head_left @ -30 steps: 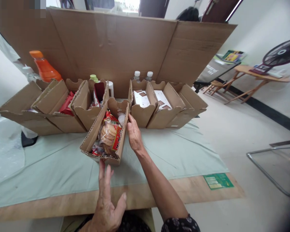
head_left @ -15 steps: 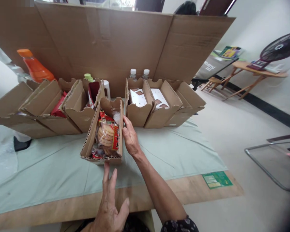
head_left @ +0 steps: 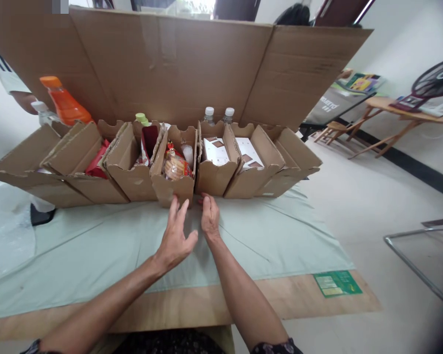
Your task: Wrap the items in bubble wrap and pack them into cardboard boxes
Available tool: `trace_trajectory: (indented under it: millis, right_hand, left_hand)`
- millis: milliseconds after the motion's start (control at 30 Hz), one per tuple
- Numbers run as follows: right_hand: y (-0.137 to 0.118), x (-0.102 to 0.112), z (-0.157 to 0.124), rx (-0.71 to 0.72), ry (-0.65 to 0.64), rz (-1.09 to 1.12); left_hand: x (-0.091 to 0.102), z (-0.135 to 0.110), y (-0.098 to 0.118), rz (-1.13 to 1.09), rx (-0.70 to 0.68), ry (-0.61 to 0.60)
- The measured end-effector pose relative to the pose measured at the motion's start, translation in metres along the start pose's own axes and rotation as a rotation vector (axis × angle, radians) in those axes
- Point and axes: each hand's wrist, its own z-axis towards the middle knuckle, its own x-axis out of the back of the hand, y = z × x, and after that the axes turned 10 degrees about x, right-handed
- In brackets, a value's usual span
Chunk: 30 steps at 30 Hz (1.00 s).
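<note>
A cardboard bin [head_left: 173, 191] with a clear packet of round biscuits [head_left: 176, 166] inside stands in the row, between two other bins. My left hand [head_left: 176, 241] has its fingers spread, and the fingertips touch the lower front of this bin. To its right, my right hand [head_left: 209, 216] is by the bin's front right corner, fingers stretched forward and holding nothing. Just beyond that hand is a bin [head_left: 211, 181] with a white box [head_left: 214, 151] in it. On the left side, the neighbouring bin [head_left: 131, 184] contains a dark red packet [head_left: 147, 142].
Behind the bins rises a tall cardboard panel [head_left: 206, 64]. An orange bottle [head_left: 68, 103] and white-capped bottles [head_left: 209, 114] stand behind the row. A green cloth [head_left: 107, 255] covers the table; a green card [head_left: 337, 283] lies at its front right. A fan [head_left: 435, 78] sits on a wooden side table.
The biscuit bin has slid away from me into the gap in the row. Both hands moved forward with it, and my right hand went from its side to its front corner.
</note>
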Motion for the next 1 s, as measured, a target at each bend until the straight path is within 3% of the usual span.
trace_trajectory:
  millis: [167,333,433,533,667,733,800,867,1000]
  right_hand:
    - [0.002,0.001,-0.001,-0.014,0.007,0.012]
    - [0.004,0.001,0.001,-0.016,0.016,0.01]
    - [0.004,0.002,0.0,0.004,0.006,0.001]
    - [-0.009,-0.001,-0.005,0.048,-0.044,-0.001]
    - [-0.057,-0.021,-0.004,0.182,-0.192,0.002]
    - [-0.091,-0.04,0.008,0.304,-0.321,-0.081]
    - [-0.122,-0.061,0.027,0.389,-0.454,-0.274]
    - [-0.146,-0.08,0.048,0.38,-0.54,-0.522]
    - [-0.168,-0.093,0.063,0.338,-0.577,-0.749]
  left_hand:
    - [-0.016,0.049,-0.004,-0.013,-0.026,-0.022]
    - [-0.02,0.055,-0.01,0.051,0.013,-0.076]
    - [-0.002,0.03,-0.028,0.155,0.016,-0.237]
    - [0.025,-0.019,-0.057,0.264,-0.057,-0.347]
    - [0.049,-0.09,-0.089,0.303,-0.159,-0.172]
    - [0.052,-0.111,-0.094,0.277,-0.173,-0.072]
    - [0.052,-0.119,-0.093,0.232,-0.181,-0.002]
    - [0.051,-0.117,-0.088,0.18,-0.193,0.052]
    - [0.052,-0.111,-0.082,0.069,-0.16,0.182]
